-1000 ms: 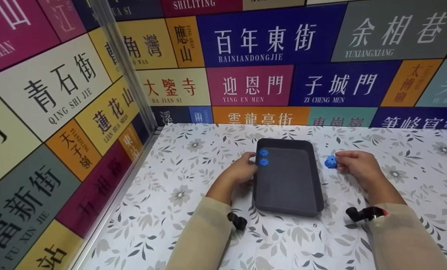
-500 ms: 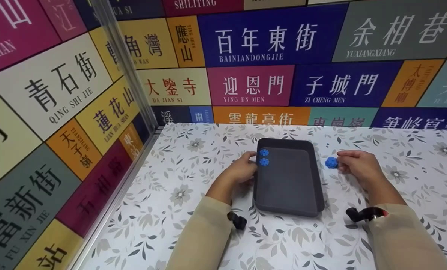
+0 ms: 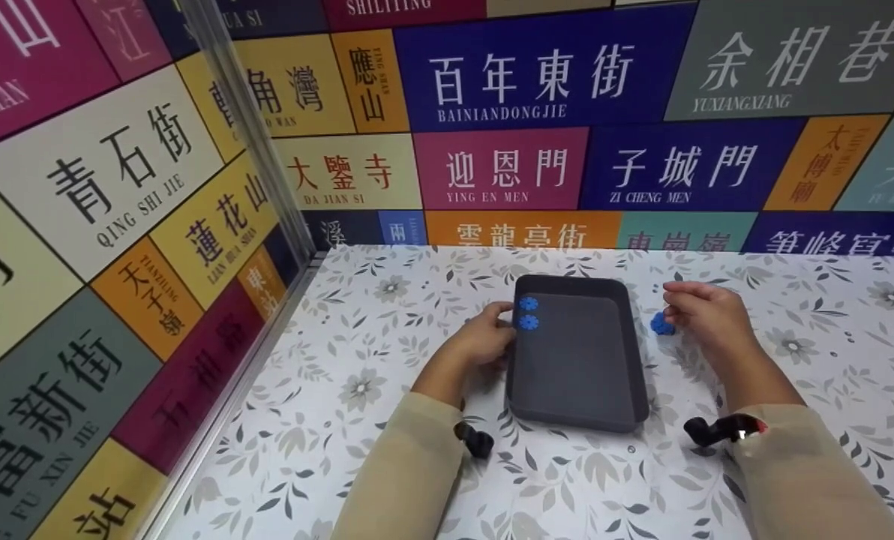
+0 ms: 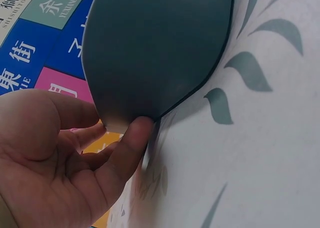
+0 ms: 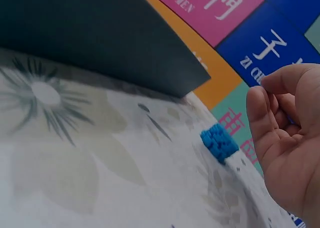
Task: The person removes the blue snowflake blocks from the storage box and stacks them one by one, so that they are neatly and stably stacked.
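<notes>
A dark grey rectangular tray [image 3: 574,367] rests on the table. Two blue notched plastic discs [image 3: 528,313] lie flat inside it, one behind the other, near the far left corner. My left hand [image 3: 484,337] pinches the tray's left edge; in the left wrist view, thumb and fingers [image 4: 139,133] meet at a corner of its wall. Right of the tray a short stack of blue discs [image 5: 219,144] stands on the table. Just above and beside this stack is my right hand [image 3: 709,315], thumb and index finger brought together and the other fingers curled, with no disc showing between the fingertips.
A white cloth with grey leaves and flowers covers the table [image 3: 387,465]. Behind it rises a wall [image 3: 642,176] of coloured street-name signs, and another sign-covered panel [image 3: 139,330] stands along the left. A small camera is strapped to each wrist.
My right hand has come away from the blue stack and risen slightly, leaving the stack on the table. The left hand and the tray have stayed in place.
</notes>
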Action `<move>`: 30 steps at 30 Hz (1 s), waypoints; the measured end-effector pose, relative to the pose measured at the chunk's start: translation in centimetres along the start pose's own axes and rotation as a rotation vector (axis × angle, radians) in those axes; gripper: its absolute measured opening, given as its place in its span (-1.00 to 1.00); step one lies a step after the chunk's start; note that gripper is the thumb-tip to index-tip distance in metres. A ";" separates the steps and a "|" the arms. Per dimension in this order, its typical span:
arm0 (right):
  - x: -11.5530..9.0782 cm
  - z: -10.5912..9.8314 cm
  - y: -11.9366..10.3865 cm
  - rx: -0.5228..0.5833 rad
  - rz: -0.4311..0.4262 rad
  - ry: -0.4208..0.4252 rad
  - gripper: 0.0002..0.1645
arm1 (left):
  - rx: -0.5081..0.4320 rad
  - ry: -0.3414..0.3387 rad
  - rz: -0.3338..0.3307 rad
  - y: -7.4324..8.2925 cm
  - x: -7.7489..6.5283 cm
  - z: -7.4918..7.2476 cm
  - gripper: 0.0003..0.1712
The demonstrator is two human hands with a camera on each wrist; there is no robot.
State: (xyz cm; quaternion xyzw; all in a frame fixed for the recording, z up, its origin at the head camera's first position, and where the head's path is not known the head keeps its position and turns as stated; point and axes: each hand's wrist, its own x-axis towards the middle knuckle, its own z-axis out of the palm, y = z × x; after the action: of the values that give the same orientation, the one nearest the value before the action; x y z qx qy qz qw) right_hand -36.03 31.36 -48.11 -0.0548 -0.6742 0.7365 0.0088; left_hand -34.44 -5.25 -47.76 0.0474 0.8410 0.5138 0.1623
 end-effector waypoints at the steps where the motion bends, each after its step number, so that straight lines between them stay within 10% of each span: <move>1: -0.1 0.4 -0.1 0.006 -0.008 -0.017 -0.91 | 0.007 0.002 0.004 0.0 0.0 0.0 -0.32; 30: -2.4 11.5 -4.1 0.075 -0.092 -0.219 -0.79 | 0.112 0.071 0.027 0.1 0.1 0.1 -0.34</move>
State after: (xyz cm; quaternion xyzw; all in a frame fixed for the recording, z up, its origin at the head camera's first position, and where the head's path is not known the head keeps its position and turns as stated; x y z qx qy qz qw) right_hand -34.98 20.10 -42.92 0.0574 -0.6451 0.7614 -0.0290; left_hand -34.49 -5.07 -47.77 0.0496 0.8730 0.4695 0.1226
